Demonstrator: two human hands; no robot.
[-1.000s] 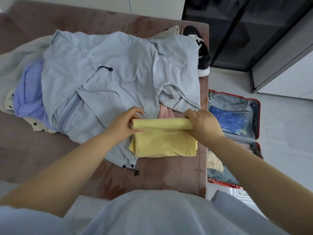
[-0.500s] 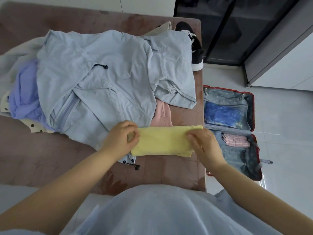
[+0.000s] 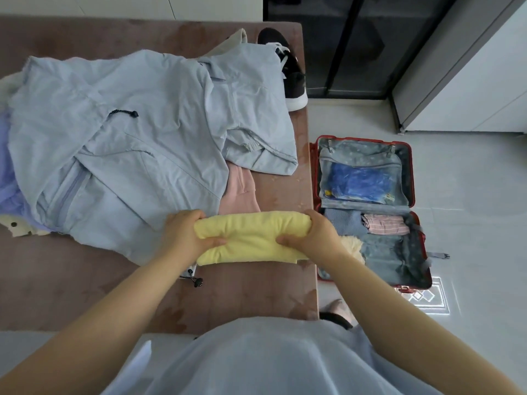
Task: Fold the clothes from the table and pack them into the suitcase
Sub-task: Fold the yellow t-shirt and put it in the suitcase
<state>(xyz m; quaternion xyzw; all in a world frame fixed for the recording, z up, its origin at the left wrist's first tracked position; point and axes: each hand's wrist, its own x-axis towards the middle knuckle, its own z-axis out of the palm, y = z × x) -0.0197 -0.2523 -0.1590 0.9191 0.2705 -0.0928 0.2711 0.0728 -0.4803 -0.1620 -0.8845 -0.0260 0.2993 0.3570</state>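
The left hand (image 3: 185, 238) and the right hand (image 3: 312, 238) each grip one end of a rolled, pale yellow soft garment (image 3: 251, 238), fingers curled over the top and thumbs tucked beneath. The roll sits at the near right part of the brownish-pink table (image 3: 71, 286), its left end over the hem of a spread light blue zip jacket (image 3: 128, 138). A folded pink garment (image 3: 239, 192) peeks out just behind the roll. A black sneaker with a white sole (image 3: 291, 72) lies at the table's far right edge. On the floor beside the table a red hard-shell suitcase (image 3: 399, 260) lies open, holding a striped pink garment (image 3: 385, 225).
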